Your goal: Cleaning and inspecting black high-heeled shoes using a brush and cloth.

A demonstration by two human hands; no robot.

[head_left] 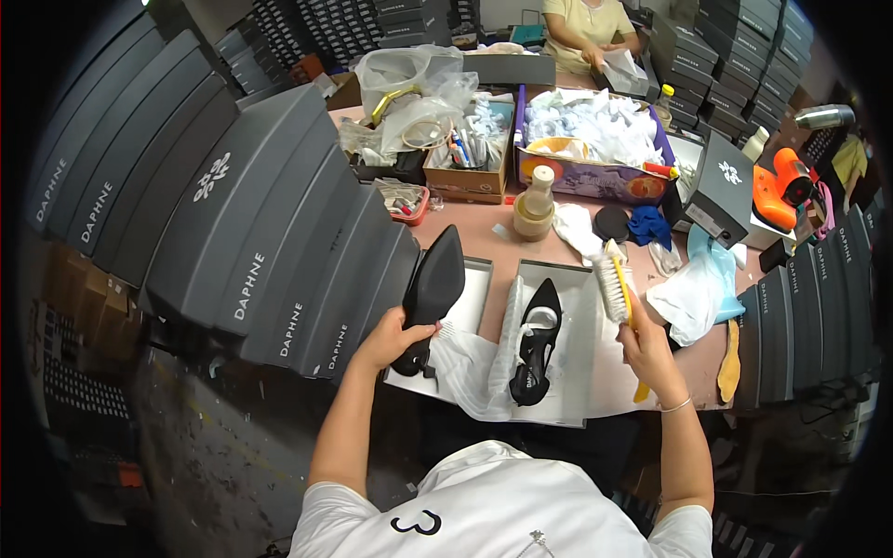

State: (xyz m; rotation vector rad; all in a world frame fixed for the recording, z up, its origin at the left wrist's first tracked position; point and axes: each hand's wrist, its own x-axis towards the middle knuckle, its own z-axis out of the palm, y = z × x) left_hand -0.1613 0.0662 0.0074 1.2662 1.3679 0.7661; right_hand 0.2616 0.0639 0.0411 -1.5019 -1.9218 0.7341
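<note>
Gripping black shoe [431,288], left hand [395,337] closed; right hand [648,346] clasps yellow-handled brush [617,290], bristles seemingly white.

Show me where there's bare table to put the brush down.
One bare strip of table lies between the bottle and the raised shoe in the left hand. The back is crowded with bins and bags. The right hand holds the brush over the open shoebox.
</note>
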